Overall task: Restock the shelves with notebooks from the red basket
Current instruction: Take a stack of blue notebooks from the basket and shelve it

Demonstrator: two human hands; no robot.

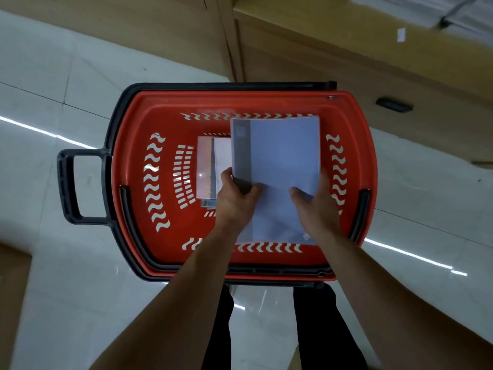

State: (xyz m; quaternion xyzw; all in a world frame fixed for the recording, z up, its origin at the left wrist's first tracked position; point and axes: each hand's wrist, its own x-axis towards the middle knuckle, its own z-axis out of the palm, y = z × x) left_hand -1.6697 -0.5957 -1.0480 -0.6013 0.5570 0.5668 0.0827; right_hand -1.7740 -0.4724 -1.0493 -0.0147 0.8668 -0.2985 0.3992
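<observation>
**Both hands on a blue notebook over the basket**

The notebook's (277, 166) lower half is hidden behind the hands, and a second pale sheet or book under it is hard to make out. The left hand (236, 197) pinches its spine side; the right hand (316, 206) grips the opposite edge. In the red basket (133, 166), at nine o'clock from the notebook, lie more notebooks (209, 166).

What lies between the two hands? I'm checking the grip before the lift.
In the head view, the blue notebook spans the gap between the left hand and the right hand; both grip its near edge over the red basket.
</observation>
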